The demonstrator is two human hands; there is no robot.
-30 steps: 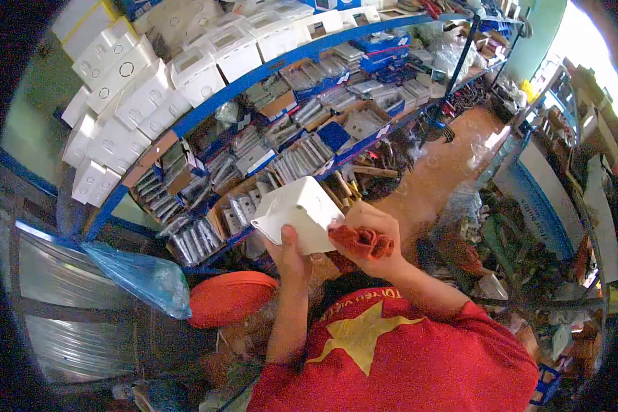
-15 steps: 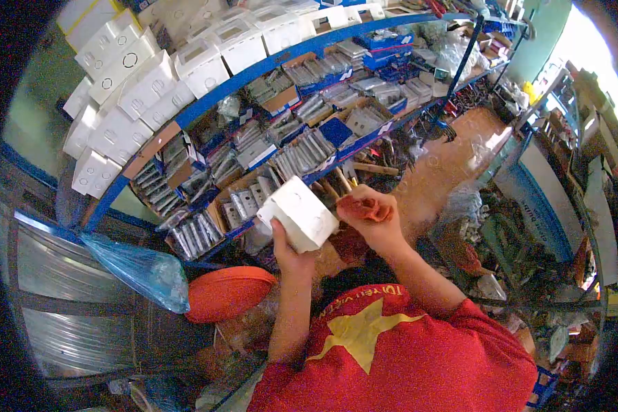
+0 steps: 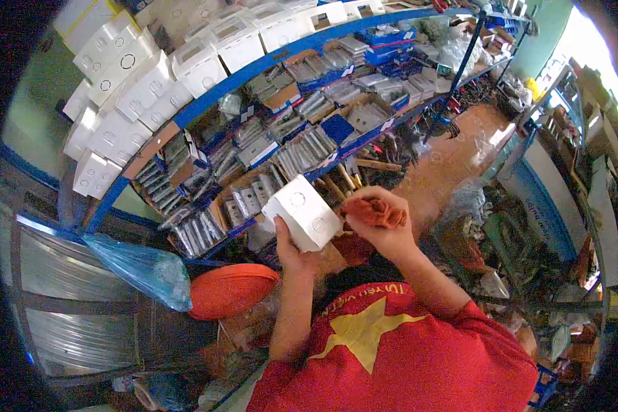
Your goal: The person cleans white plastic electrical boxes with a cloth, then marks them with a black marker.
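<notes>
White square plastic box (image 3: 303, 212) with round knockouts, gripped by left hand (image 3: 292, 250), right hand (image 3: 384, 230) fingers clutching orange cloth (image 3: 381, 211)

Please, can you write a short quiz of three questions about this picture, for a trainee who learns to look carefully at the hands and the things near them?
1. True or false: the left hand holds a white plastic box.
2. What does the right hand hold? A) a screwdriver B) an orange-red cloth C) a roll of tape
3. Fill in: below the box, beside the blue plastic bag, lies a round ______ basin.

Key
1. True. Its grip is on the lower edge of the box.
2. B. The orange-red cloth is bunched in the fingers, next to the box.
3. Orange. The orange basin lies left of the left forearm.
</notes>
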